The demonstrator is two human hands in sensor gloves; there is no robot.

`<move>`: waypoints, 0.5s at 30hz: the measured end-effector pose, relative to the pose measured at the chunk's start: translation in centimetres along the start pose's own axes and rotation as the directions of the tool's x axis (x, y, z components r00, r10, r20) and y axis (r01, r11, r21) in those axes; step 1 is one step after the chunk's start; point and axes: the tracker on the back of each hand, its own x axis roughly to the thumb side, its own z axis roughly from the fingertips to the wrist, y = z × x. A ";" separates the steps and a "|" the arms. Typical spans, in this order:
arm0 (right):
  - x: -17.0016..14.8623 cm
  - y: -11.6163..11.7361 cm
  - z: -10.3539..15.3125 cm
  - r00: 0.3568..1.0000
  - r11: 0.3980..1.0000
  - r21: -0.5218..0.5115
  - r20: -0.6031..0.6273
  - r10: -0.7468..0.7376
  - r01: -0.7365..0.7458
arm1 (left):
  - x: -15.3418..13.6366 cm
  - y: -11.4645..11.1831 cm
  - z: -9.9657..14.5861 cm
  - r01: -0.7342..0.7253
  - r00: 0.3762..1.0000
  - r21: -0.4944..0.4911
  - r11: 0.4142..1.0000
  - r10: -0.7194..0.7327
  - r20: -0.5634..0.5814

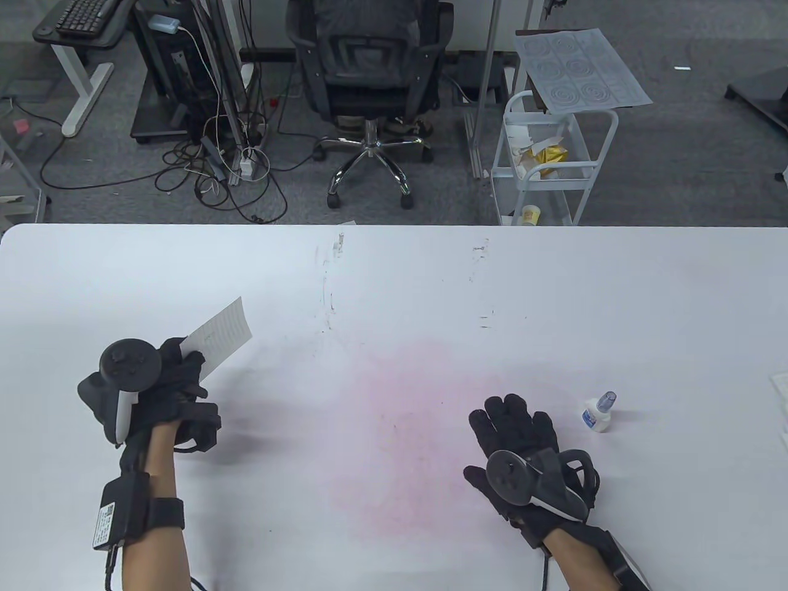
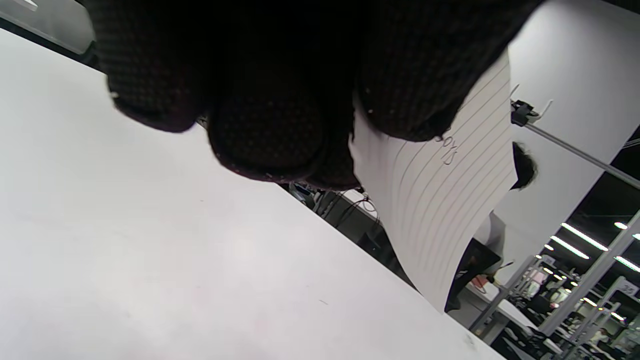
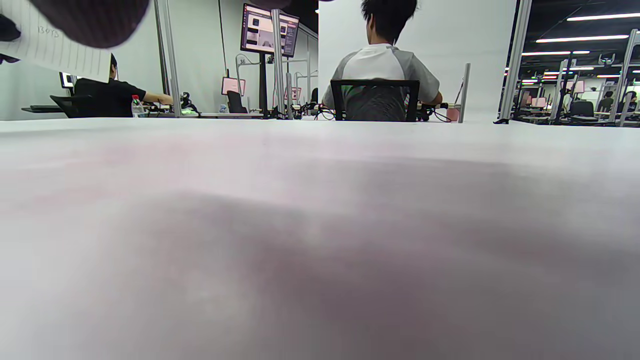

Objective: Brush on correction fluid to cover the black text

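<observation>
Lined white paper (image 1: pixel 219 337), black handwriting, pinched by left hand (image 1: pixel 161 394) above tabletop (image 1: pixel 394 289). Small white bottle (image 1: pixel 597 416), capped, upright. Right hand (image 1: pixel 517 443) flat, empty.

One paper slip (image 1: pixel 218 335), one bottle (image 1: pixel 598 414)

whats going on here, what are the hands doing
A person in sensor gloves works at a white table. The left hand holds a lined sheet of paper up off the table, pinched in its fingers; a short handwritten word shows on it. The right hand lies open and holds nothing. The small correction fluid bottle stands upright just beyond it, capped and untouched. No brushing has started yet.
</observation>
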 end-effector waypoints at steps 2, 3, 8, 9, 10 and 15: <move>0.1 -0.2 0.1 1.000 1.000 -0.007 0.008 -0.003 0.003 | 1.1 0.0 1.0 -0.030 0.999 -0.020 0.999 0.031 0.025; 0.1 -0.3 0.2 1.000 1.000 -0.012 0.011 -0.003 0.003 | 1.6 -0.1 1.5 -0.044 0.998 -0.031 0.999 0.045 0.037; 0.2 -0.5 0.6 1.000 1.000 -0.020 0.020 -0.013 0.014 | 4.5 -0.7 4.2 -0.079 0.990 -0.097 0.992 0.089 0.111; 0.1 -0.6 0.7 1.000 1.000 -0.020 0.022 -0.016 0.016 | 5.2 -1.0 4.9 -0.085 0.987 -0.120 0.989 0.100 0.129; 0.1 -0.6 0.7 1.000 1.000 -0.024 0.024 -0.019 0.020 | 5.9 -1.3 5.5 -0.089 0.983 -0.146 0.985 0.110 0.145; -0.2 -0.9 0.8 0.999 0.999 -0.033 0.018 -0.041 0.042 | 8.6 -3.0 8.4 -0.148 0.961 -0.280 0.949 0.205 0.187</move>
